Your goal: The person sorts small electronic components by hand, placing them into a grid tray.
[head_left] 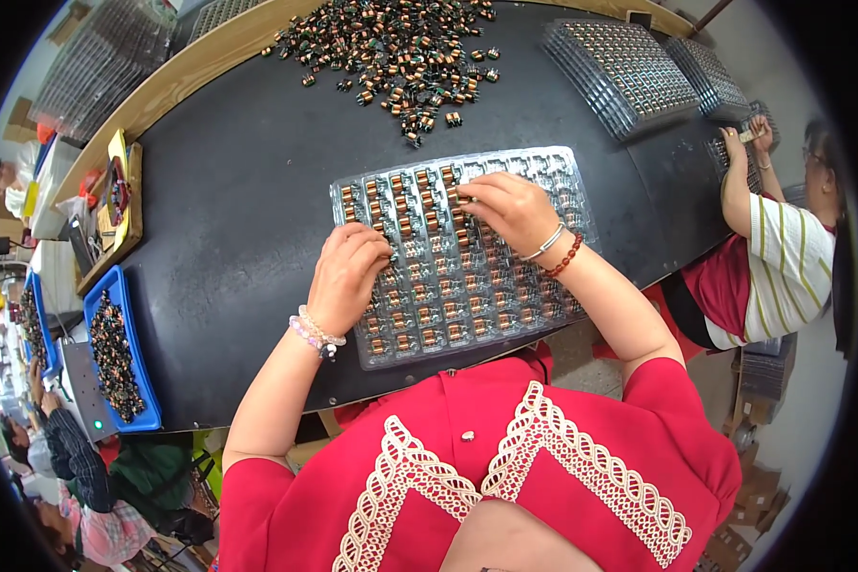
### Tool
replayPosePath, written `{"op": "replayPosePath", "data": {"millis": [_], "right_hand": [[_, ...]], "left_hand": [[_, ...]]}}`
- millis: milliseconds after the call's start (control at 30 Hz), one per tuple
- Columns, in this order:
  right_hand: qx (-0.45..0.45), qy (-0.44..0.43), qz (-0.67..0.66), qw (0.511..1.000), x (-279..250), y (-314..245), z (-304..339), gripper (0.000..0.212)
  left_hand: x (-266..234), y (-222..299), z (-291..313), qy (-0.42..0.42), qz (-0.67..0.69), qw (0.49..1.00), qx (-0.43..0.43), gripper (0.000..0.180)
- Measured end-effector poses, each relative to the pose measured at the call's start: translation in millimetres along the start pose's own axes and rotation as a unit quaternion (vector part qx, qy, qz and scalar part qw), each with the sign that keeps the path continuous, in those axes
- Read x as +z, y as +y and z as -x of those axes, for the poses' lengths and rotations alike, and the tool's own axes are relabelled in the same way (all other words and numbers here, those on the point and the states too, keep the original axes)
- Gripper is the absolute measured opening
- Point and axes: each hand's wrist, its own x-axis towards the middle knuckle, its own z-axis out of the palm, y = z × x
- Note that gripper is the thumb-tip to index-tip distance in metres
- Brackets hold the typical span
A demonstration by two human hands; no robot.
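Observation:
A clear plastic tray (379, 360) with rows of pockets lies on the black table in front of me. Small copper-wound coils sit in many of its pockets; those at the upper right look bare. Above the tray's upper middle, my right hand (517, 214) pinches a small copper coil (463, 197) between thumb and fingers. My left hand (348, 274) rests over the tray's left side with its fingers drawn together. A small dark bit shows at those fingertips, too covered to make out.
A heap of loose coils (391, 52) spreads over the table's far side. Stacked filled trays (629, 76) stand at the far right. A blue bin (148, 405) of coils and a wooden box (132, 205) are at the left. A co-worker (782, 257) sits at the right.

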Motion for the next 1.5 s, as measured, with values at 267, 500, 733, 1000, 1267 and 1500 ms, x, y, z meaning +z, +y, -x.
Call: {"op": "replayPosePath", "data": {"millis": [267, 500, 733, 1000, 1267, 1500], "right_hand": [[-0.002, -0.006, -0.097, 0.995, -6, -17, -1, 0.02], [-0.034, -0.042, -0.112, 0.992, 20, -30, 5, 0.021], [-0.038, -0.037, -0.084, 0.995, 19, -23, 10, 0.021], [-0.049, -0.036, 0.084, 0.995, -11, -18, -5, 0.042], [0.029, -0.237, 0.114, 0.964, 4, -13, 11, 0.063], [0.012, -0.248, 0.141, 0.958, -1, -15, 17, 0.058]], "left_hand": [[0, -2, -4, 0.01, 0.011, 1.0, 0.014, 0.016], [1, 8, -2, -0.005, -0.058, 0.998, -0.01, 0.012], [-5, 12, 0, -0.013, -0.066, 0.997, -0.039, 0.011], [4, 19, -11, 0.003, -0.097, 0.994, -0.048, 0.051], [14, 26, -13, -0.118, -0.144, 0.98, -0.062, 0.073], [20, 20, -8, -0.147, -0.197, 0.968, -0.051, 0.071]]}}
